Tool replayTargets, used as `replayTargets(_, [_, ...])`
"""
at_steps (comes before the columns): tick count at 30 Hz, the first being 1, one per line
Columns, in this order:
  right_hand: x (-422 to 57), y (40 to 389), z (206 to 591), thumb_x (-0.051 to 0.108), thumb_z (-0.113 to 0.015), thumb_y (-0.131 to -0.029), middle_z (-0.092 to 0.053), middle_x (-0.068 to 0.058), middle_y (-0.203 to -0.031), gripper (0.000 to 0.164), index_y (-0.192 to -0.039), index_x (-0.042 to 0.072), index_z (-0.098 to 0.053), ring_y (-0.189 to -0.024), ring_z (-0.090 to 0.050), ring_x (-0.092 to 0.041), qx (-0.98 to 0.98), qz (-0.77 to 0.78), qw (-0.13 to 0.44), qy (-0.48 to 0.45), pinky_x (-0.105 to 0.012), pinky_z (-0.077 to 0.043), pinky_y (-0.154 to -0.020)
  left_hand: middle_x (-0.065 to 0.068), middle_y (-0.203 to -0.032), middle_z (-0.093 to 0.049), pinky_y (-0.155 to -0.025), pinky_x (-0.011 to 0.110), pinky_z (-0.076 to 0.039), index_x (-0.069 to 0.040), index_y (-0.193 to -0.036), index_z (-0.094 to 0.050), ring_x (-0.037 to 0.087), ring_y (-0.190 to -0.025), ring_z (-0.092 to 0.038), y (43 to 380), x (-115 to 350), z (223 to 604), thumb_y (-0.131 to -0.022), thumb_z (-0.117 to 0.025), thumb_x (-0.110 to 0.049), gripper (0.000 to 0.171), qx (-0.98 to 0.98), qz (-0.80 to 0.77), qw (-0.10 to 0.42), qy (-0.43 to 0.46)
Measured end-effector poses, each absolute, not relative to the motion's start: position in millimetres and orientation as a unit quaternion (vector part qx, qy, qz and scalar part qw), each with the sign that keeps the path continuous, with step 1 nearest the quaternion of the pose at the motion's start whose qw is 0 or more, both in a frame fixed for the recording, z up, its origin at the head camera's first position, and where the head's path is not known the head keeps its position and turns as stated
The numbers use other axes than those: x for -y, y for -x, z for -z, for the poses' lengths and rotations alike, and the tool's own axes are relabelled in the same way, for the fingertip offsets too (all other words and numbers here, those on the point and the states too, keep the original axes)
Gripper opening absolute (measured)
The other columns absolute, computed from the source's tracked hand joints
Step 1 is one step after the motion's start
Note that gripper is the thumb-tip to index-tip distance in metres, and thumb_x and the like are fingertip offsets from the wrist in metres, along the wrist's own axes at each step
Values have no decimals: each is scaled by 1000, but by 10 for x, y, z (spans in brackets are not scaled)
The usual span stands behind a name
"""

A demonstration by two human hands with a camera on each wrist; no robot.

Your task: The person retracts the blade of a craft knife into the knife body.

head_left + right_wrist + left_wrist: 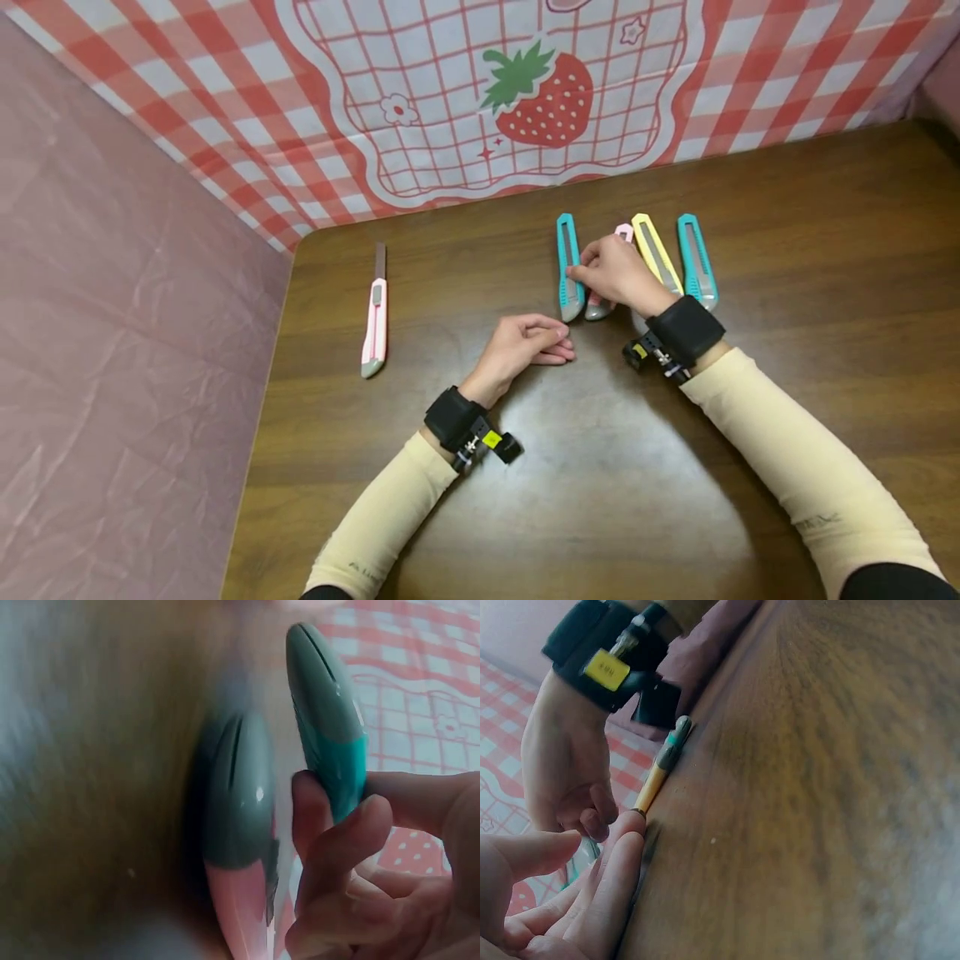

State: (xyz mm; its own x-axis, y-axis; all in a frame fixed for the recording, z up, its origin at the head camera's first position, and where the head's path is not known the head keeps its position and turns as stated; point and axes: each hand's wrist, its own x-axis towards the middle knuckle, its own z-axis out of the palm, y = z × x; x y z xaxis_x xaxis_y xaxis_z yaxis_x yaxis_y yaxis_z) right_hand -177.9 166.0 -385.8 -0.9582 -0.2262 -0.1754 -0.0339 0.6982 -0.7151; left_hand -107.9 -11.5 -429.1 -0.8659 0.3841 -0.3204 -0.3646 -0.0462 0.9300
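Note:
My right hand point(621, 271) pinches a teal box cutter point(566, 242) between thumb and fingers; in the right wrist view its grey end points up and away from the fingers. Under that hand lies a pink box cutter point(238, 900) with a grey end, partly covered in the head view. To its right are a yellow box cutter point(654, 250) and a second teal box cutter point(697, 258), blades drawn in. My left hand point(525, 346) holds nothing, its fingers loosely bent just below the pinched cutter's grey end.
Far to the left on the wooden table point(322, 467) lies another pink box cutter point(375, 329), its blade extended toward the back. A red-checked strawberry cloth point(420, 150) hangs behind the table, and pink fabric point(135, 333) lines the left side.

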Motion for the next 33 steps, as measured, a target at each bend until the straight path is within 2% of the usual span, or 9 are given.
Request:
replayTargets(4, [-1655,1837,3849,23,-60,-87,-60,-12,-51,26,-75,1,-63,-40,-57,-22,-926,348,131,71,-33,-49,-37,33,-97,-65,-77,39,-59,11,-108,-59,25,-75,-70,1088,101,4295,-89,-56,-4,24,-643,-719,264,-8])
replayTargets(8, [-1639,1854,3844,26,-61,-86,-57,-6,-47,28,-67,5,-61,-37,-55,-20,-947,295,112,63,-31,-45,-36,35,-98,-63,-77,39,-59,12,-107,-59,28,-77,-70,1090,88,4285,-90,-55,-3,23,-644,-718,262,-10])
replayTargets(13, [-1632,1864,3849,29,-61,-86,-52,-1,-44,33,-59,10,-55,-36,-52,-16,-965,243,89,52,-29,-38,-38,34,-95,-64,-75,37,-59,14,-106,-58,23,-72,-70,1081,89,4268,-89,-52,0,22,-642,-722,258,-11])
replayTargets(16, [-1614,1866,3848,29,-61,-85,-48,0,-43,38,-54,11,-50,-41,-53,-19,-972,213,78,55,-29,-36,-39,34,-95,-64,-75,37,-60,14,-106,-58,21,-71,-70,1082,99,4273,-90,-51,0,22,-643,-722,257,-13])
replayTargets(21, [-1573,1871,3855,28,-57,-85,-53,-8,-57,37,-55,9,-49,-57,-57,-26,-984,160,62,53,-34,-40,-44,36,-97,-63,-75,38,-59,14,-106,-58,23,-73,-70,1079,116,4284,-90,-49,1,22,-642,-722,258,-17])
replayTargets(24, [-1562,1878,3870,25,-55,-85,-55,-12,-64,34,-57,8,-48,-61,-58,-29,-986,146,59,57,-37,-42,-45,36,-98,-62,-75,38,-59,14,-106,-58,24,-74,-70,1076,124,4284,-91,-48,1,22,-641,-722,260,-18])
replayTargets(33, [-1558,1889,3897,24,-54,-85,-56,-15,-62,32,-58,7,-50,-55,-57,-29,-985,150,51,62,-35,-43,-43,36,-99,-62,-76,39,-59,14,-108,-57,27,-77,-70,1078,132,4271,-91,-48,0,24,-640,-723,260,-23])
